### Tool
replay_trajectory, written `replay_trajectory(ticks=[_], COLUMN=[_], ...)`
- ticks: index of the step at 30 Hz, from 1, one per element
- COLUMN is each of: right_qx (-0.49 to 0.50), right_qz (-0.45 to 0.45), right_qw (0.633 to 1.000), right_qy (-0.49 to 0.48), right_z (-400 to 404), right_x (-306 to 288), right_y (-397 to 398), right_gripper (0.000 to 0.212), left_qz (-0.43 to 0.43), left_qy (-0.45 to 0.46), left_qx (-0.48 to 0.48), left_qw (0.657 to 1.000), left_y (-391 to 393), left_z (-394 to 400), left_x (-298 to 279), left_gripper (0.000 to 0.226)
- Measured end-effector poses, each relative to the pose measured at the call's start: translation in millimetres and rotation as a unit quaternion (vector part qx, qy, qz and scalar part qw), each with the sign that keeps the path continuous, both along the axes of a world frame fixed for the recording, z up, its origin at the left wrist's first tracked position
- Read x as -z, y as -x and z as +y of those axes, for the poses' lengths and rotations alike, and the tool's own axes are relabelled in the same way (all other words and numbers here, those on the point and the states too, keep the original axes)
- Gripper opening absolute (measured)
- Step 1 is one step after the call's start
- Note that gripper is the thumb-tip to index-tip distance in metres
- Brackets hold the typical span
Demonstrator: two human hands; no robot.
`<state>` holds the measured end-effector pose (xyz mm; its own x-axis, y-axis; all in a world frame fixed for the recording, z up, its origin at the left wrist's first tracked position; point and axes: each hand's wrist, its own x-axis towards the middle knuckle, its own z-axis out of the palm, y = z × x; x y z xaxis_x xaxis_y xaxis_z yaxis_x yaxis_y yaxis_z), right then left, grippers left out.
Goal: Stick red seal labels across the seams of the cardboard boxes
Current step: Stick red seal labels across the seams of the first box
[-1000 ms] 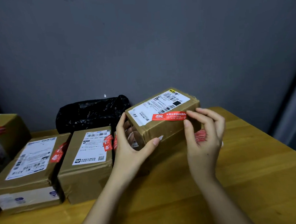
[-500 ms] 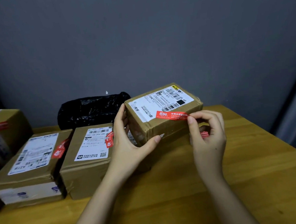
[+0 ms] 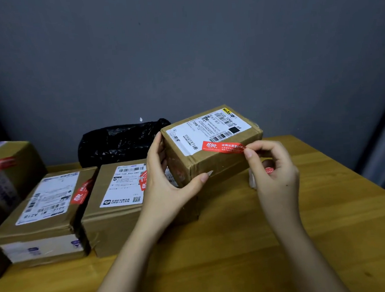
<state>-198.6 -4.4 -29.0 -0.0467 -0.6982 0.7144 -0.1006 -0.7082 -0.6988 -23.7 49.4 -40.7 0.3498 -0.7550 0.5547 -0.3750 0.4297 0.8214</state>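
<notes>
Your left hand (image 3: 167, 184) is gripping the box (image 3: 212, 144), tilted above the desk (image 3: 329, 227), thumb on its near face, fingers on the left side. Your right hand (image 3: 272, 163) is pinching the red label's (image 3: 223, 147) free end; its other end is lying on the box top.

I have one view only, from the camera worn on the person's head, so no second view overlaps it. It looks forward and down over the wooden table (image 3: 284, 242), whose near edge falls below the frame. The grey wall (image 3: 180, 55) behind the table fills the upper half. It sits close: both forearms enter from the bottom edge above the table.
</notes>
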Motion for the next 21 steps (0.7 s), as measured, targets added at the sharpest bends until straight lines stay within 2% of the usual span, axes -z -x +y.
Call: replay_trajectory(ticks=[21], right_qx=[-0.016], right_qz=[0.07], right_qw=[0.997], right_qy=[-0.001], right_z=[-2.8], right_x=[-9.8], right_y=[8.9], right_gripper=[0.011], left_qz=[0.001], left_qy=[-0.014], left_qx=[0.0], left_qw=[1.0], left_y=[-3.0], left_z=[-2.1], left_x=[1.1], left_gripper=[0.11])
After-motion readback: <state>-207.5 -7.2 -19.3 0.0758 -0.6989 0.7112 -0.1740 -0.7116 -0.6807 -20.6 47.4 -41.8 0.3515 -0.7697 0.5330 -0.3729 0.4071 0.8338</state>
